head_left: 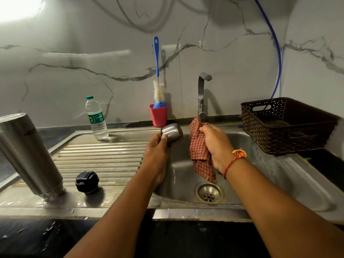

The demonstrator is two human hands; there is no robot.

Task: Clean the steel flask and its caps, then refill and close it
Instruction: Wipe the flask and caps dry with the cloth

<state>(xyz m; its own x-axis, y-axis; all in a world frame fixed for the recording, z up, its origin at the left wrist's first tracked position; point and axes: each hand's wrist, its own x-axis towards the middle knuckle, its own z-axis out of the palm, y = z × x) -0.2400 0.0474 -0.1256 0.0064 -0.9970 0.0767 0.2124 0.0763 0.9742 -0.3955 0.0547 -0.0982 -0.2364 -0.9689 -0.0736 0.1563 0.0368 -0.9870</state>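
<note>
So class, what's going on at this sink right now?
The person's left hand grips the steel cap over the sink, and the right hand holds a red checked cloth beside it. The steel flask stands mouth down on the drainboard, the black stopper next to it.

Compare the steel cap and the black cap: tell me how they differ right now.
Finish: the steel cap is shiny bare metal; the black cap is dark. Support: the left hand holds the steel cap over the sink basin; the black cap sits untouched on the ribbed drainboard. Pose: the steel cap lies tipped sideways; the black cap stands flat. Shared: both are off the steel flask.
</note>
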